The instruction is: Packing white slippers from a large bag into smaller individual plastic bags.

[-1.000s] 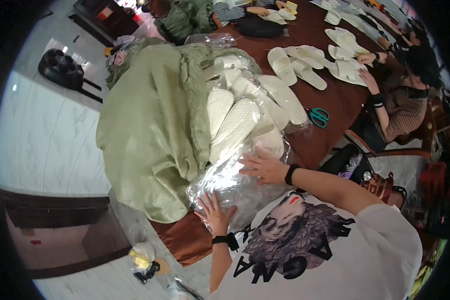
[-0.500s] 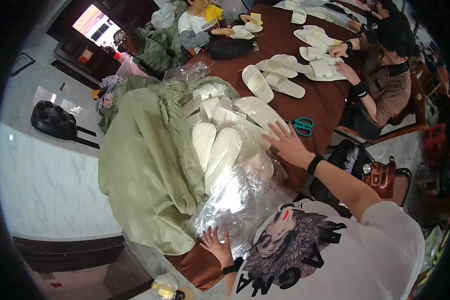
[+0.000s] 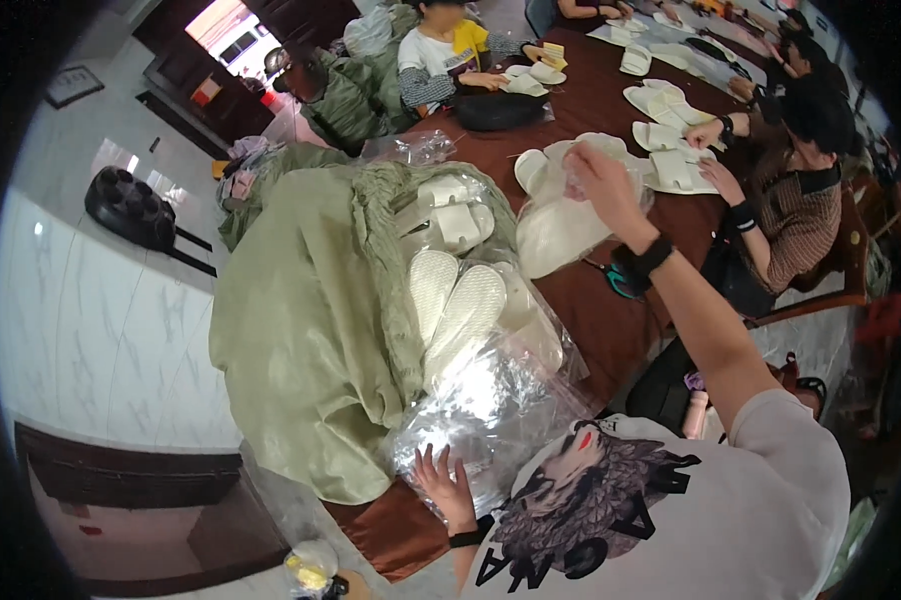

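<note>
My right hand, raised over the table, is closed on the top of a clear plastic bag of white slippers. Below it, partly behind my wrist, lie teal-handled scissors. My left hand rests with fingers spread on a heap of clear plastic bags at the near edge. Between the hands, a large olive-green sack gapes, with several bagged white slippers at its mouth.
A brown cloth covers the table. Loose white slippers lie farther along it. One person sits at the far side and another on the right, both handling slippers. A bag with a pink bottle stands beside the table.
My right hand has closed on a bag of slippers and lifted it from the sack's mouth, up and away over the table. My left hand stays on the plastic heap. The view has shifted slightly.
</note>
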`<state>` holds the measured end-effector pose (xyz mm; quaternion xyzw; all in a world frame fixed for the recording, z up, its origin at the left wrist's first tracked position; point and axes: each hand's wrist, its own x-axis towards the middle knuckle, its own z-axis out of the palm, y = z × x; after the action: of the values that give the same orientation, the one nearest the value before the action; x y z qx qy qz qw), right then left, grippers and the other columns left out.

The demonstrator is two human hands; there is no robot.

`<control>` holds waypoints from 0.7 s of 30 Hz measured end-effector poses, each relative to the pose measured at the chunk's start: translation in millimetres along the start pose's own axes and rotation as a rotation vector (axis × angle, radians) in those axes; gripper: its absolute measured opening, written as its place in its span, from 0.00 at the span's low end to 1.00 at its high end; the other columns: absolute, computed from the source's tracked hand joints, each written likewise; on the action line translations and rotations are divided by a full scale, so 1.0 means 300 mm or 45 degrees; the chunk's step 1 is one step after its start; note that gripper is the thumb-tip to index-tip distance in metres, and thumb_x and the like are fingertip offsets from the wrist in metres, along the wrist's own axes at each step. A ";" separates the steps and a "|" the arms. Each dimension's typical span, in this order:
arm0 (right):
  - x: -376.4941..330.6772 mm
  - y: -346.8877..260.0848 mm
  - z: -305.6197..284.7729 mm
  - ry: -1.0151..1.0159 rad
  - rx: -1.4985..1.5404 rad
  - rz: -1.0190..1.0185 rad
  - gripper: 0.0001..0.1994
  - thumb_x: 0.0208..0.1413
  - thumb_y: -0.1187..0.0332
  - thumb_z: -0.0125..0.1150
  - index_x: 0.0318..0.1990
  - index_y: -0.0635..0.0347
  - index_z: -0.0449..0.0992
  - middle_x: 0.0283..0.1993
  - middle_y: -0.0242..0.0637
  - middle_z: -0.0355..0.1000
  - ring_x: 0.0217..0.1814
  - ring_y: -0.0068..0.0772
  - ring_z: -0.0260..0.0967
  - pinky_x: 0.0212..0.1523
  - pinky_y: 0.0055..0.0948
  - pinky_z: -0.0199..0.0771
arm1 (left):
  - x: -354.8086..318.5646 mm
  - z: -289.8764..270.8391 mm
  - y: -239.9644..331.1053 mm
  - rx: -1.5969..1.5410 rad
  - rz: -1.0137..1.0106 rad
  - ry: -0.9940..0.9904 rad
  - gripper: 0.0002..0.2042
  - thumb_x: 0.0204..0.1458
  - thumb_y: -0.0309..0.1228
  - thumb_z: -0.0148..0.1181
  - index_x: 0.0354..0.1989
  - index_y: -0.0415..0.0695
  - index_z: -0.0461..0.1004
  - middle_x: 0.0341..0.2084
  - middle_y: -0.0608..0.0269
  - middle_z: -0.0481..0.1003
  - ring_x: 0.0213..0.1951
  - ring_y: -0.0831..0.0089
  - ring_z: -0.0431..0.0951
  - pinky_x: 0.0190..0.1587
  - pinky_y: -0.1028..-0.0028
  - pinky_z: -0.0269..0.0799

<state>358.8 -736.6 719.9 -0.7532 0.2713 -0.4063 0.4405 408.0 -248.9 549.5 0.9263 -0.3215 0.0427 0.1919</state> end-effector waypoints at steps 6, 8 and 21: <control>-0.070 -0.264 -0.075 -0.189 0.726 0.099 0.09 0.64 0.68 0.46 0.42 0.64 0.70 0.31 0.34 0.72 0.29 0.26 0.73 0.32 0.26 0.79 | 0.191 -0.140 0.192 -0.618 0.068 0.057 0.34 0.46 0.21 0.63 0.64 0.41 0.56 0.66 0.46 0.50 0.67 0.47 0.49 0.65 0.56 0.53; -0.114 -0.335 -0.068 -0.277 0.864 0.147 0.09 0.63 0.68 0.47 0.42 0.64 0.70 0.33 0.34 0.72 0.30 0.27 0.74 0.33 0.28 0.80 | 0.253 -0.133 0.219 -0.700 0.124 0.245 0.35 0.49 0.23 0.61 0.66 0.43 0.52 0.68 0.47 0.45 0.68 0.49 0.48 0.66 0.56 0.50; -0.374 -0.094 0.216 -0.891 0.209 0.521 0.10 0.61 0.63 0.53 0.39 0.60 0.73 0.32 0.33 0.74 0.36 0.26 0.74 0.35 0.27 0.73 | 0.165 -0.329 0.069 -1.517 -0.443 0.509 0.12 0.59 0.22 0.49 0.50 0.35 0.63 0.43 0.57 0.73 0.42 0.73 0.73 0.45 0.73 0.71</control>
<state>356.7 -608.8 684.6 -0.7386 0.2161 -0.0501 0.6366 438.7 -254.6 657.5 0.6742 -0.0934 -0.0032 0.7326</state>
